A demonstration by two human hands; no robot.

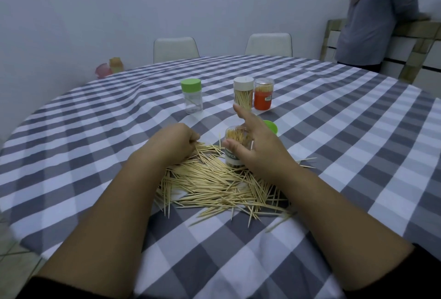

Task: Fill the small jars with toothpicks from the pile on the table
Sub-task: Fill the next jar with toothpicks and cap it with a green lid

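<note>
1. Toothpicks (214, 184) lie in a loose pile at the centre of the frame on the checked table (334, 155), partly covered by both forearms, so the pile's full spread is hidden.
2. An open jar (235, 148), nearly full of toothpicks, stands at the pile's upper right edge; the right hand (257, 148) wraps around it from the right, thumb on its front, forefinger pointing up and away. Its label is half hidden by the thumb.
3. The left hand (176, 143) is curled at the pile's upper left edge with its fingers tucked into the sticks; what exactly they pinch cannot be made out.
4. A green lid (270, 127) peeks out behind the right hand, mostly hidden.
5. Farther up the frame stand three more jars: a nearly empty one with a green cap (192, 96), a full one with a white cap (243, 93), and, touching it on the right, one with an orange label (263, 94).
6. Blurred pink and orange cups (109, 68) sit at the table's far left edge.
7. Two white chairs (176, 49) stand behind the table.
8. A person in blue (377, 24) stands at the upper right, cut off by the frame.
</note>
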